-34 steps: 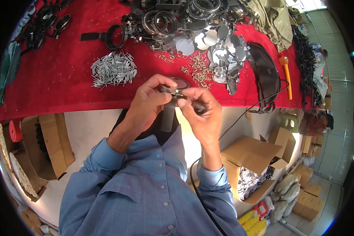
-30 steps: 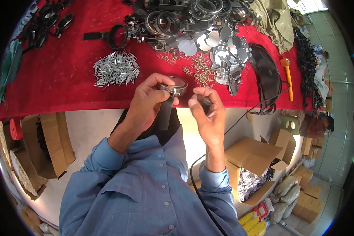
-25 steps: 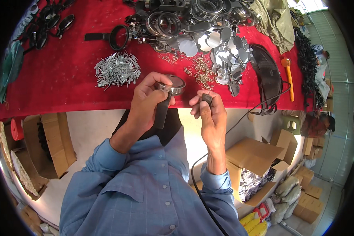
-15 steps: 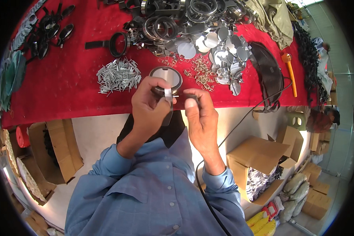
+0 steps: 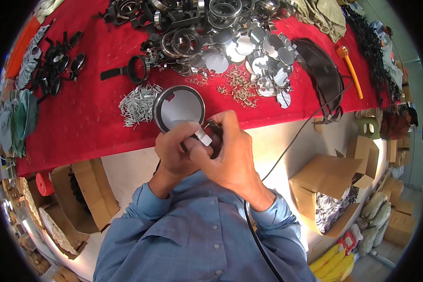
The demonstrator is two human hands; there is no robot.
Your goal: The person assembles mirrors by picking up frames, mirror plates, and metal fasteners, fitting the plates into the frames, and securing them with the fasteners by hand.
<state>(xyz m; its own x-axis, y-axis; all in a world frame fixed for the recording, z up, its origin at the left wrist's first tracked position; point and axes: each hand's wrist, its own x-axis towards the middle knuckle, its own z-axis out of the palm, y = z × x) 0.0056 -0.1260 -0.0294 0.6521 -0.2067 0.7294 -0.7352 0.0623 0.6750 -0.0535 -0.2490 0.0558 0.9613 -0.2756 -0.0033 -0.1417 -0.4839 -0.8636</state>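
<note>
A round metal ring with a dark rim and a grey disc (image 5: 181, 109) inside is tipped up at the table's near edge. My left hand (image 5: 174, 152) is closed on its lower side, where a pale metal tab (image 5: 203, 137) sticks out. Close against it, my right hand (image 5: 235, 155) is closed on a small dark piece (image 5: 215, 134) beside the tab. Fingers hide most of that piece, so I cannot tell its kind or whether it touches the ring. Thin silver pins (image 5: 138, 104) lie heaped left of the ring, small brass-coloured clips (image 5: 239, 87) to its right.
Loose discs (image 5: 277, 58) and black-handled rings (image 5: 183, 42) pile up on the red cloth (image 5: 84, 108). A dark pouch (image 5: 317, 70), a cable (image 5: 291, 143) and an orange-handled hammer (image 5: 350, 70) are at right. Cardboard boxes (image 5: 324, 176) stand on the floor.
The ring has tilted so its disc faces up more fully, and shifted left. My right hand has come in against my left at the tab. The view has turned slightly.
</note>
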